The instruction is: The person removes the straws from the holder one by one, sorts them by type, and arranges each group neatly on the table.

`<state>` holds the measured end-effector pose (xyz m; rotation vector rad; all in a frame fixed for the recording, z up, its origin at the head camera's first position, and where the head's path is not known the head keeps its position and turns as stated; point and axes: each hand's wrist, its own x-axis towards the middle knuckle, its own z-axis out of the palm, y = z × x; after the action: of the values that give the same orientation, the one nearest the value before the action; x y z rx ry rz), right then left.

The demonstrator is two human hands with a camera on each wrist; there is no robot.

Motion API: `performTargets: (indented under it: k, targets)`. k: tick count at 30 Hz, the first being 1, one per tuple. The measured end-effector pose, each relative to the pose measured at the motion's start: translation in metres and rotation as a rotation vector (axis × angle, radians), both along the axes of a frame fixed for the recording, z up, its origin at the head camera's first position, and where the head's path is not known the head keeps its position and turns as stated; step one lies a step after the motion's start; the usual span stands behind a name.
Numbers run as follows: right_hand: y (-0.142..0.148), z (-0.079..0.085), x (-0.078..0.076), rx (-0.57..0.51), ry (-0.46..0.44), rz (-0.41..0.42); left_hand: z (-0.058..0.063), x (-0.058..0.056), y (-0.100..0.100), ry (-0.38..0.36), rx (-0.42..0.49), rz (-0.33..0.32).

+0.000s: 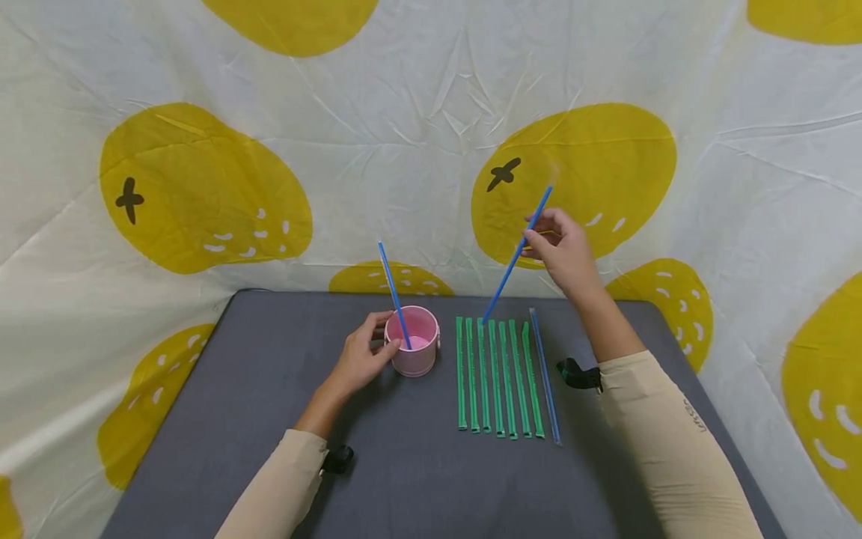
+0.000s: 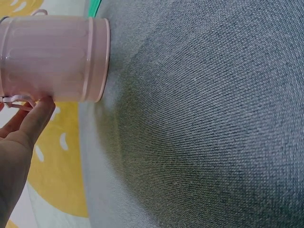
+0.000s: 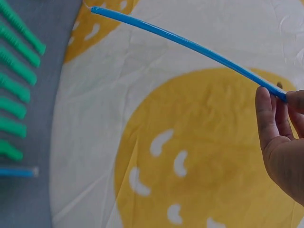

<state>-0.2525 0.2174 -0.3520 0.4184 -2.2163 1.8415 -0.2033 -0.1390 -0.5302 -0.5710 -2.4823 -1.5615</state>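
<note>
My left hand (image 1: 364, 352) holds the left side of a small pink bucket (image 1: 414, 365), its thumb at the front and its fingers behind. In the left wrist view the fingertips are at the bucket's side handle (image 2: 19, 99). One blue straw (image 1: 390, 281) leans upright inside the bucket. Raised above the table's far side, my right hand (image 1: 564, 254) pinches another blue straw (image 1: 509, 271) between thumb and fingers. That straw slants down to the left, and its lower end overlaps the tops of the green straws in the head view.
Several green-wrapped straws (image 1: 498, 382) lie side by side on the grey table (image 1: 404, 464), right of the bucket. A blue straw (image 1: 545, 378) lies at the right end of that row. Behind the table hangs a white cloth (image 1: 390, 180) with yellow shapes.
</note>
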Motion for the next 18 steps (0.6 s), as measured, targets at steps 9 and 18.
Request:
performTargets:
  k: [9,18]
  targets:
    - [0.039,-0.023,0.011,0.224,-0.037,-0.101,-0.001,0.001,0.000,-0.002,0.003,-0.004]
    - [0.078,-0.055,0.019,0.458,-0.110,-0.139,0.001,0.001,-0.001,-0.003,-0.006,-0.007]
